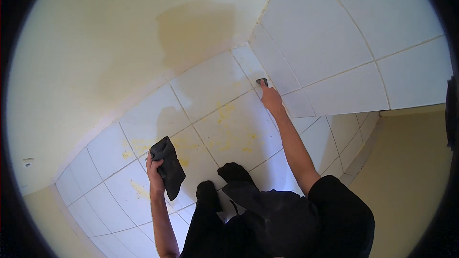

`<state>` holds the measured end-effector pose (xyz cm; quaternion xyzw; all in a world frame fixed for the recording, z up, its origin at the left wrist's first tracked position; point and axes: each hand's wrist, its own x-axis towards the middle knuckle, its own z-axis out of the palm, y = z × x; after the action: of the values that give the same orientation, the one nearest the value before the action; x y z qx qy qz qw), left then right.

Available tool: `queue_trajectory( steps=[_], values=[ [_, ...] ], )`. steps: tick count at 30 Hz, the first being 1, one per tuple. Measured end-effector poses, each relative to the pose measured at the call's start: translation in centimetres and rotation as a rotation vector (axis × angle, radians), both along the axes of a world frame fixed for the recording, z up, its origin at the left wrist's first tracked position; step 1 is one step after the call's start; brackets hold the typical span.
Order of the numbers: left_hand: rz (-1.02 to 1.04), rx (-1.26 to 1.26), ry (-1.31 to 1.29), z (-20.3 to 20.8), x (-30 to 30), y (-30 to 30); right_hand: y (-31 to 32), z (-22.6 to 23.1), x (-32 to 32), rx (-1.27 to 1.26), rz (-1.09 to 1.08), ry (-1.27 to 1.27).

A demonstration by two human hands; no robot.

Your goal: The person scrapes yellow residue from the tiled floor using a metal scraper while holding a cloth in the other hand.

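Floor (208,86): white tile
Left hand (154,169): fingers clasp dark cloth (173,174), long axis 11-to-5 o'clock
Right hand (271,99): fingers pinch small item (259,81), 11 o'clock
Yellow patch (183,162): cloth's 3 o'clock, left hand nearer

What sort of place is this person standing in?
Probably an indoor corner of a home or similar building, though I can't tell which room. The signs are the white tiled floor, the plain cream wall and the large pale tiles at upper right.
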<state>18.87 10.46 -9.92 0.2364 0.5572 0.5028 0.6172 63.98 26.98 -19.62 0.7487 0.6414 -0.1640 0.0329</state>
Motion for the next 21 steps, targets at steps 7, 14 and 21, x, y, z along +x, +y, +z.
queue_trajectory(
  steps=[7,14,21],
  values=[
    [-0.042,-0.008,-0.008,-0.1,0.3,0.3,-0.6,-0.6,-0.3,0.034,-0.063,0.012],
    [-0.082,0.009,-0.032,0.1,1.1,0.9,-0.6,-0.9,0.6,0.099,-0.073,0.035],
    [-0.067,0.007,-0.025,0.4,1.3,1.2,-0.4,-0.9,0.7,0.055,-0.034,0.016]
  ],
)
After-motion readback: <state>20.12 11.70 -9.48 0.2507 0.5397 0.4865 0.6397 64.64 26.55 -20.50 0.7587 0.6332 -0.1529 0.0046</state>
